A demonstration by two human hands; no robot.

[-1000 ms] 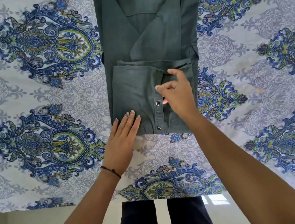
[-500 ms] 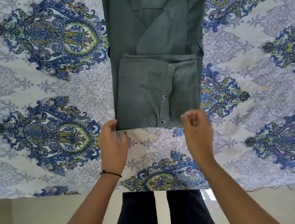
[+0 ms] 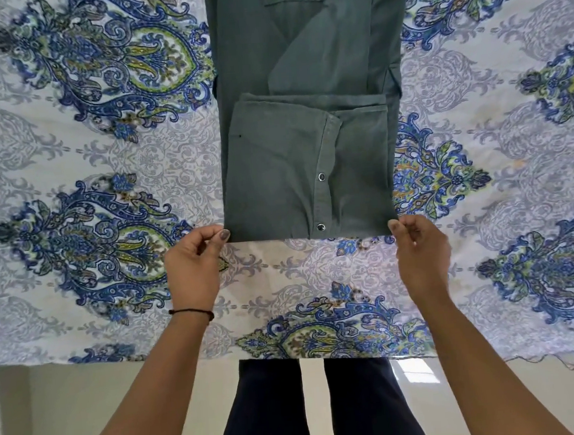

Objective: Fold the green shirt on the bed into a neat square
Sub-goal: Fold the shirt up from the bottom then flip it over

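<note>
Thumb and curled fingers of the left hand (image 3: 193, 269) pinch one near corner of the green shirt (image 3: 285, 169), the right hand (image 3: 422, 251) grip pinches the other, and the folded strip lies flat on the bed (image 3: 89, 205), spanning between and beyond both grips.

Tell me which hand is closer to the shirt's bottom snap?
Right. The right hand holds the green shirt corner right of the lower snap; the left hand holds the farther left corner.

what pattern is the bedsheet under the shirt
White bedsheet with blue and green paisley medallions and grey scrollwork, clearest in the head view.
</note>
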